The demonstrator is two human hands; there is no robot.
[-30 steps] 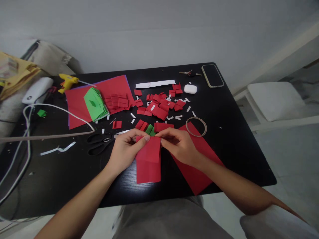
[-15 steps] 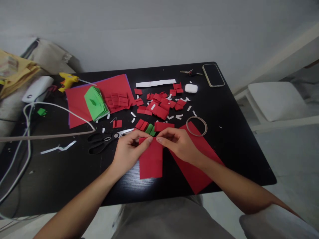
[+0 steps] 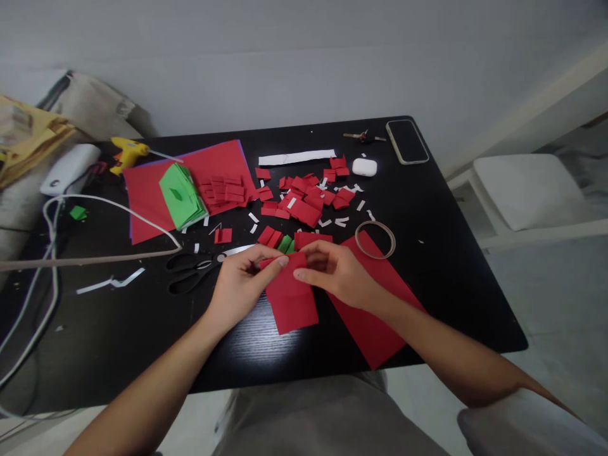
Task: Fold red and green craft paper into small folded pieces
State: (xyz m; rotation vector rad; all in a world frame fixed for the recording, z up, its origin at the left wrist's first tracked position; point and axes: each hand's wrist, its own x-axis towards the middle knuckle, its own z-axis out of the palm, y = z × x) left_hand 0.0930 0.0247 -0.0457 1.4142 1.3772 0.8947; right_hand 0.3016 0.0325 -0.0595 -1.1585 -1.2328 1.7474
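A rectangular piece of red paper [image 3: 293, 301] is held up over the front of the black table. My left hand [image 3: 244, 282] pinches its upper left edge, thumb on the near face. At the upper right, my right hand [image 3: 335, 272] grips the same paper, its fingers behind and its thumb at the near side. Just beyond my hands lie small folded red pieces [image 3: 270, 237] and a green folded piece [image 3: 285, 244]. Black-handled scissors [image 3: 202, 263] rest left of my left hand, their blades partly hidden by it. Under my right forearm is a larger red sheet [image 3: 365, 316].
A heap of folded red pieces [image 3: 306, 199] and white scraps spreads over the middle. Green papers [image 3: 183, 196] lie on a red sheet [image 3: 152, 215], near a yellow glue gun [image 3: 128, 154]. A tape ring [image 3: 375, 240], white case [image 3: 364, 167], keys [image 3: 365, 137] and phone [image 3: 407, 142] are right.
The red paper has tilted, its lower end swinging to the right and slightly up. My right thumb has shifted down a little along it, and my left hand has barely moved.
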